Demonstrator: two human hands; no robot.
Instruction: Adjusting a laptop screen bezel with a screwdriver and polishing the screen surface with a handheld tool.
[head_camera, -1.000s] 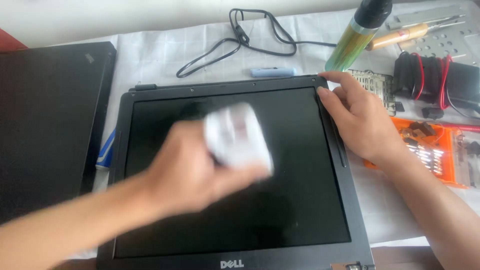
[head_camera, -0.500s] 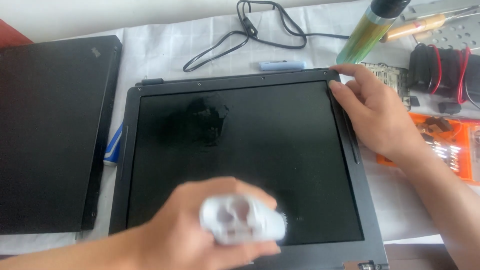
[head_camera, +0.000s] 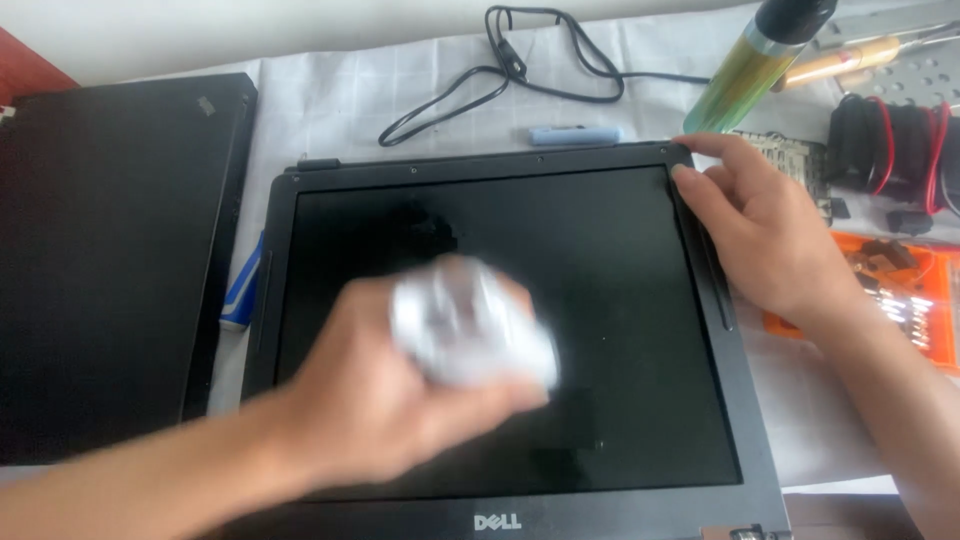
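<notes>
Laptop screen (head_camera: 620, 300) lies flat, long axis left-right; your left hand (head_camera: 370, 400) grips crumpled tissue (head_camera: 470, 325), right hand (head_camera: 770, 235) presses open on the bezel.

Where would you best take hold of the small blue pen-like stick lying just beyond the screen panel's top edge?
Pinch the blue stick at mid-length across its narrow width, coming straight down from above. It lies flat on the white cloth, long axis left to right, both long sides apparently free. The screen panel's top edge sits close on the near side and the black cable just beyond, so keep the fingers narrow.
</notes>
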